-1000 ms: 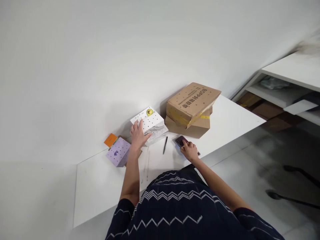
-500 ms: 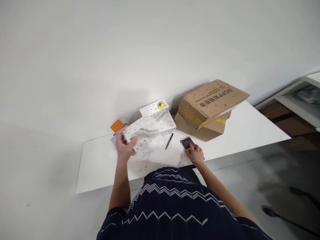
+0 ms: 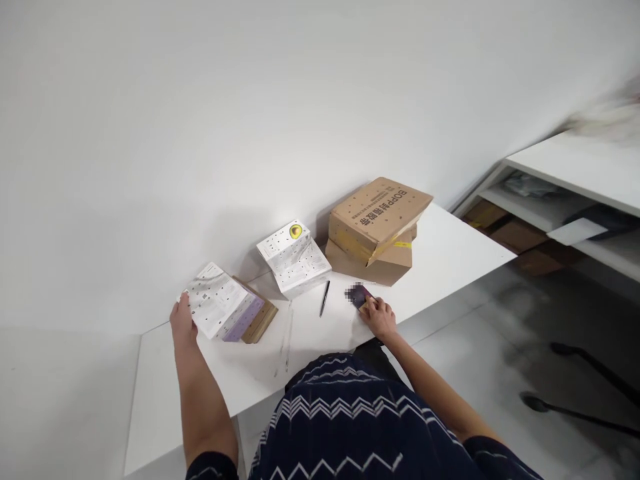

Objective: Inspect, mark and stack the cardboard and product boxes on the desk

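My left hand [image 3: 183,321] grips the left edge of a white printed box [image 3: 216,300], over the left part of the table. That box overlaps a purple box [image 3: 245,319] and a brown item [image 3: 260,320]. My right hand [image 3: 379,317] is closed on a dark phone [image 3: 359,297] near the table's front edge. A black pen [image 3: 325,298] lies to the left of the phone. Behind the pen stands another white printed box [image 3: 300,267] with an avocado picture.
Two cardboard boxes [image 3: 377,217] are stacked at the back of the white table [image 3: 455,247], against the wall. A white shelf unit [image 3: 575,167] with cartons stands at the right. Black chair legs [image 3: 570,410] show on the floor at lower right.
My left hand has carried the white box left and down, onto the purple and brown items. The view has shifted, showing more shelf. My right hand still holds the phone.
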A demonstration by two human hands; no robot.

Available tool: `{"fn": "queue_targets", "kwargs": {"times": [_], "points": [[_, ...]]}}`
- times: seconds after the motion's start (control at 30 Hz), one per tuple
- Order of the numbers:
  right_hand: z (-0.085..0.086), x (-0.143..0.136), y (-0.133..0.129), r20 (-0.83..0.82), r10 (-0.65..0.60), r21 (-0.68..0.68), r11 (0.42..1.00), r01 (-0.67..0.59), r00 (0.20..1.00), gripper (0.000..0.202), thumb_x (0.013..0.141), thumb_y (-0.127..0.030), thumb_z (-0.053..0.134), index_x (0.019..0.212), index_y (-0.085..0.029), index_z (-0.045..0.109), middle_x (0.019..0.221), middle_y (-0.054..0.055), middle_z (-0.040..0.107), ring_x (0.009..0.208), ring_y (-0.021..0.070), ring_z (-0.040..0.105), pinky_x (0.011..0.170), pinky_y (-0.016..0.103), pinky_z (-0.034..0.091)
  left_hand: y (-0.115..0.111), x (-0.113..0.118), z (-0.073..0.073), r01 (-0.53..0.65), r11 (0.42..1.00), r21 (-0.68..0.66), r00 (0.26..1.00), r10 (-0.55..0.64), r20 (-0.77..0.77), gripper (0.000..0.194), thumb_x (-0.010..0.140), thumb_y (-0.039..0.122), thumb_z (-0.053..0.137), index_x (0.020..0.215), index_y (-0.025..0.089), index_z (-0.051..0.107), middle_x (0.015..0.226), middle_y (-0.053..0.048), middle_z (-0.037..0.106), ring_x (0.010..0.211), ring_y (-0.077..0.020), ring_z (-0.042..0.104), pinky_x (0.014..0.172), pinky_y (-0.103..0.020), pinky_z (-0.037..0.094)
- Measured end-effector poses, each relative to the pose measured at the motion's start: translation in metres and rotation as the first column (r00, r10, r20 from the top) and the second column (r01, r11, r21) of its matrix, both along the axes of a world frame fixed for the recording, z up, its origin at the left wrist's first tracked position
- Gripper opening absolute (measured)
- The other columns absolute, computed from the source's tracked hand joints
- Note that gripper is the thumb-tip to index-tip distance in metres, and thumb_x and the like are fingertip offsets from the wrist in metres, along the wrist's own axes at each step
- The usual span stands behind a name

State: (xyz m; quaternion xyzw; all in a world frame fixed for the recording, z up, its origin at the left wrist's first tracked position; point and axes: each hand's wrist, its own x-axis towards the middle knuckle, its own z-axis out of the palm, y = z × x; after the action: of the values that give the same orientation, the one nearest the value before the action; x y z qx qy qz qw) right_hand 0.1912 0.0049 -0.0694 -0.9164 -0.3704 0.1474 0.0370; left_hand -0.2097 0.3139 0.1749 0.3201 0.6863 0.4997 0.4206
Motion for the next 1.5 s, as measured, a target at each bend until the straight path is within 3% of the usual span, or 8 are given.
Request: {"fn": "queue_targets", "kwargs": {"times": [0.17,0.27,0.5,0.67,0.87,1.0,1.23,1.5], "points": [[0.002,-0.001,-0.008,0.021,-0.011,0.001,1.000,0.011,1.000,0.063,0.091,-0.045,0.057,0.149,-0.024,0.044,0.150,0.017,0.042,0.130,0.0337,0.046,0.104,0.046,0.041,-0.038,0.018,0.023,-0.074,0.871,0.485,0.837,0.319,-0.445,0.037,0.082,0.037,0.063,0.114,0.020,0.061,0.124,-0.010,0.057,0.122,-0.0264,0.053,0.104,-0.045,0.044],[0.003,-0.003,-0.009,0.040,-0.032,0.024,0.999,0.031,0.999,0.064,0.091,-0.047,0.057,0.149,-0.024,0.044,0.149,0.019,0.043,0.130,0.0352,0.047,0.102,0.048,0.042,-0.071,0.062,0.043,0.268,0.687,0.675,0.778,0.259,-0.572,0.031,0.087,0.038,0.057,0.112,0.020,0.061,0.115,-0.010,0.062,0.114,-0.0255,0.057,0.099,-0.044,0.046],[0.008,-0.008,-0.010,0.114,-0.099,0.280,0.958,0.063,0.989,0.056,0.092,-0.044,0.052,0.143,-0.022,0.048,0.143,0.021,0.048,0.124,0.0370,0.051,0.098,0.051,0.045,-0.058,0.179,0.039,0.796,0.602,0.068,0.348,-0.363,-0.864,0.065,0.077,0.033,0.073,0.136,0.022,0.049,0.147,-0.016,0.041,0.141,-0.0373,0.033,0.115,-0.056,0.029],[0.006,-0.011,-0.030,0.095,-0.094,0.423,0.905,0.046,0.991,0.054,0.093,-0.043,0.047,0.140,-0.017,0.049,0.138,0.023,0.049,0.122,0.0359,0.052,0.097,0.051,0.047,-0.011,0.201,-0.013,0.750,0.661,0.022,0.509,-0.556,-0.657,0.104,0.062,0.016,0.082,0.149,0.020,0.026,0.159,-0.020,0.025,0.150,-0.0362,0.019,0.120,-0.052,0.023],[0.011,-0.013,-0.042,0.002,-0.103,0.470,0.878,0.090,0.995,0.053,0.093,-0.042,0.045,0.140,-0.018,0.049,0.136,0.021,0.050,0.121,0.0352,0.054,0.098,0.053,0.047,-0.014,0.207,-0.062,0.674,0.703,0.228,0.737,-0.622,-0.264,0.089,0.063,0.019,0.083,0.138,0.021,0.036,0.139,-0.015,0.052,0.128,-0.0265,0.054,0.108,-0.043,0.043],[0.041,-0.011,-0.020,-0.090,-0.088,0.440,0.890,0.119,0.992,0.052,0.094,-0.040,0.044,0.141,-0.019,0.049,0.139,0.021,0.048,0.121,0.0350,0.055,0.098,0.050,0.048,-0.037,0.213,-0.031,0.670,0.695,0.260,0.707,-0.492,-0.508,0.078,0.067,0.028,0.083,0.135,0.024,0.044,0.138,-0.012,0.051,0.130,-0.0258,0.050,0.110,-0.040,0.040],[0.115,-0.026,0.028,-0.181,0.153,0.559,0.829,-0.026,0.971,0.053,0.096,-0.042,0.042,0.146,-0.021,0.046,0.142,0.017,0.048,0.125,0.0314,0.054,0.101,0.044,0.048,-0.086,0.204,0.054,0.830,0.548,0.100,0.328,-0.337,-0.882,0.083,0.070,0.039,0.082,0.142,0.028,0.044,0.136,-0.012,0.054,0.128,-0.0342,0.050,0.110,-0.049,0.035],[0.109,-0.052,0.079,-0.351,0.397,0.123,0.917,-0.378,0.848,0.042,0.102,-0.032,0.039,0.139,-0.020,0.052,0.118,0.015,0.064,0.103,0.0241,0.065,0.089,0.031,0.047,-0.131,0.171,0.053,0.895,0.445,0.046,0.224,-0.358,-0.906,0.062,0.076,0.041,0.078,0.128,0.026,0.051,0.129,-0.009,0.058,0.123,-0.0319,0.053,0.105,-0.047,0.039]]}}
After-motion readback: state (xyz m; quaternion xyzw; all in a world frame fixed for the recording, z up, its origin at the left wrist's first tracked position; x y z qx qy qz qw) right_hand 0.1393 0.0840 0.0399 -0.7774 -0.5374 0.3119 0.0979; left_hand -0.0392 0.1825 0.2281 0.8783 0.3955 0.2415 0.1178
